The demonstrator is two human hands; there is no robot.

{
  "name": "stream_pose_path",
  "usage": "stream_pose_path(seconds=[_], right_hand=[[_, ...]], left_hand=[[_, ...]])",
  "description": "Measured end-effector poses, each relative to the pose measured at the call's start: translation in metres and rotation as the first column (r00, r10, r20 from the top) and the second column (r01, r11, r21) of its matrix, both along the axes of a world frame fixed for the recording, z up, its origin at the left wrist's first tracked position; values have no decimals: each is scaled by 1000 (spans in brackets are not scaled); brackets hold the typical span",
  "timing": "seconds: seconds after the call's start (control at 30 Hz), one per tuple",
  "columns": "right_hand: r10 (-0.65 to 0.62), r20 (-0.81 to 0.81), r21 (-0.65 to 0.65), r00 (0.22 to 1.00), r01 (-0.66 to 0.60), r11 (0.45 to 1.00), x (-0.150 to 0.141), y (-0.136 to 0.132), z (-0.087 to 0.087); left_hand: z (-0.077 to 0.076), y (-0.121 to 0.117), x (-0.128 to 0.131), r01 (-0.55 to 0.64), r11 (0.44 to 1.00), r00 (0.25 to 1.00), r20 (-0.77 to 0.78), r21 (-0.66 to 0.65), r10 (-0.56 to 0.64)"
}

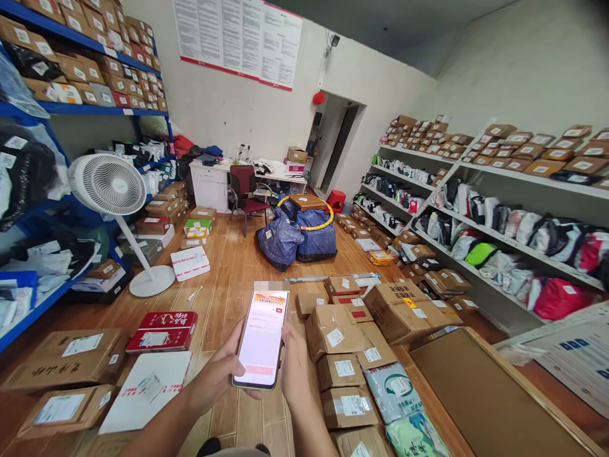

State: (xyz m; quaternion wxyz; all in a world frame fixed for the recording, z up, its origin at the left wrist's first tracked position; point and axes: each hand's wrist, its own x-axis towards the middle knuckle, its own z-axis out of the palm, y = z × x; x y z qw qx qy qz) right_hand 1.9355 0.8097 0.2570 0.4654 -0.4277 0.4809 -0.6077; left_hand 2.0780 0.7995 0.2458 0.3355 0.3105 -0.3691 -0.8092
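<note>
A smartphone (262,337) with a lit pink and white screen is held up in front of me by both hands. My left hand (219,374) wraps its left edge from below. My right hand (295,368) grips its right edge, fingers behind it. Below the phone lies the wooden floor (223,298). Cardboard parcels (335,330) with white labels are stacked just right of my right hand. A red box (164,330) and a flat white parcel (147,390) lie left of my left hand.
A white standing fan (110,187) stands at the left by blue shelves (28,209) full of parcels. Blue sacks (297,238) sit mid-floor before a desk and red chair (245,190). White shelves (499,190) with bags line the right wall. A brown tabletop (490,400) is at lower right.
</note>
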Motion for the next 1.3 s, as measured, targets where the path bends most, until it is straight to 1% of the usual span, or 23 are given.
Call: stream_pose_path(seconds=[0.27, 0.43, 0.6, 0.7, 0.8, 0.87, 0.97, 1.07, 1.2, 1.3], right_hand=[[27, 39, 35, 999, -28, 999, 3, -4, -1], [49, 33, 39, 998, -50, 998, 4, -8, -4], [36, 42, 53, 998, -38, 998, 3, -11, -4], [15, 41, 71, 999, -18, 997, 4, -13, -3], [-25, 28, 86, 999, 22, 996, 4, -14, -2], [-29, 24, 84, 999, 27, 996, 4, -14, -2], [-41, 8, 49, 999, 41, 998, 4, -13, -4], [-58, -15, 25, 998, 58, 998, 3, -13, -7], [-60, -35, 37, 998, 61, 997, 4, -13, -10], [-32, -3, 65, 999, 32, 997, 5, -12, -10]], left_hand=[[-2, -3, 5, -23, 999, 1000, -12, 24, 24], [-1, -6, 8, -15, 1000, 1000, -3, -5, 14], [2, -10, 7, 16, 1000, 1000, 11, -12, -15], [3, -11, 7, 11, 1000, 1000, 24, -20, -11], [0, -14, 8, 27, 999, 999, 35, -18, -26], [-4, -16, 8, 40, 999, 999, 12, -18, -39], [-11, -20, 9, 52, 999, 998, -41, -10, -52], [-14, -22, 10, 64, 998, 996, -63, 3, -64], [-10, -22, 11, 63, 998, 996, -59, 0, -63], [-5, -21, 12, 58, 998, 997, -53, -5, -58]])
